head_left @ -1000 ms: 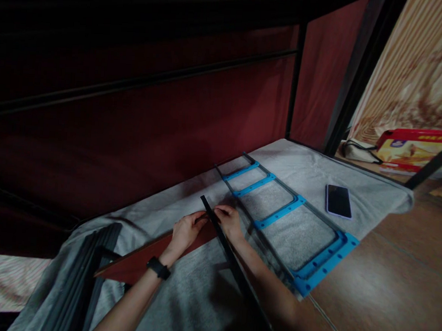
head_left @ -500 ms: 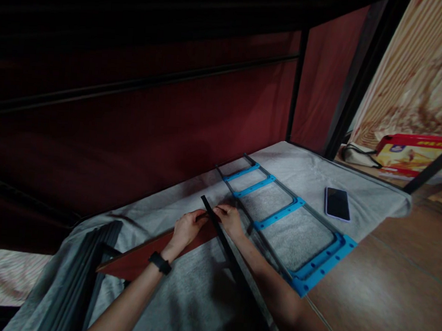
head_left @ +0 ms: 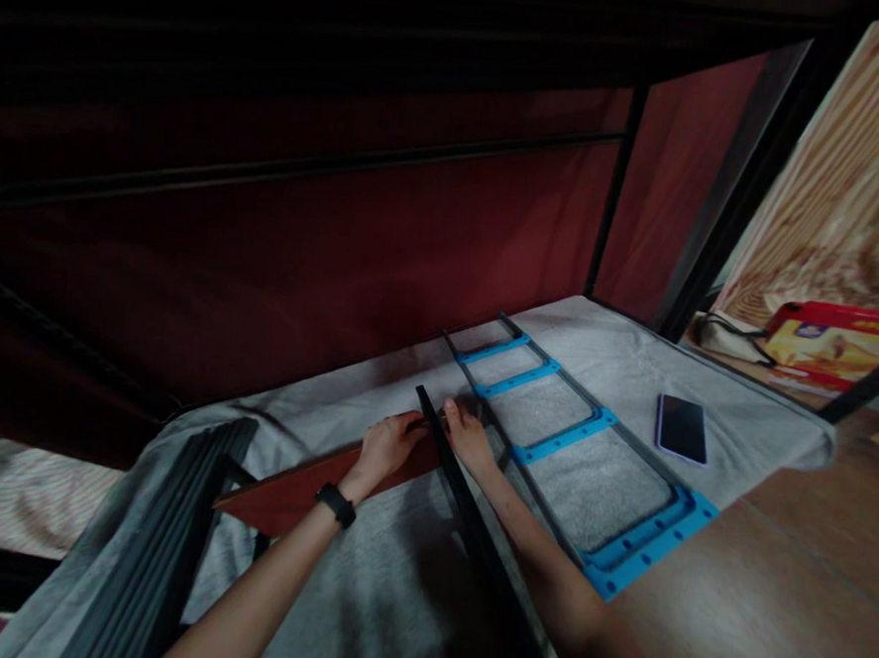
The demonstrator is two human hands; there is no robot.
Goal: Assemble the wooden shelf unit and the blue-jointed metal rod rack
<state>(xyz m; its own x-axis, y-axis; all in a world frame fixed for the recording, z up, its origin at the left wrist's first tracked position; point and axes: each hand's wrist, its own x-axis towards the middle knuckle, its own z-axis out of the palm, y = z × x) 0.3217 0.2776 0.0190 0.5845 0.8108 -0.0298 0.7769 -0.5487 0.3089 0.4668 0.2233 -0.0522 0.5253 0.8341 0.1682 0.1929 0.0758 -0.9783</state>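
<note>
Left hand (head_left: pixel 389 447) and right hand (head_left: pixel 468 440), both half-curled (grip unclear), flank the black bar (head_left: pixel 471 520).

A dark black, strap-like band (head_left: pixel 335 504), smooth and narrow in outline, is worn around the left wrist, close behind the bare left hand (head_left: pixel 388 447). A wristwatch is suggested by its shape, but any dial or marking is hidden or too dark to be read. The slender left forearm (head_left: pixel 264 586) is seen uncovered below the band. The right hand (head_left: pixel 467 438) is likewise ungloved, and the right forearm (head_left: pixel 521 528) is bared, its lower part being lost in shadow.
</note>
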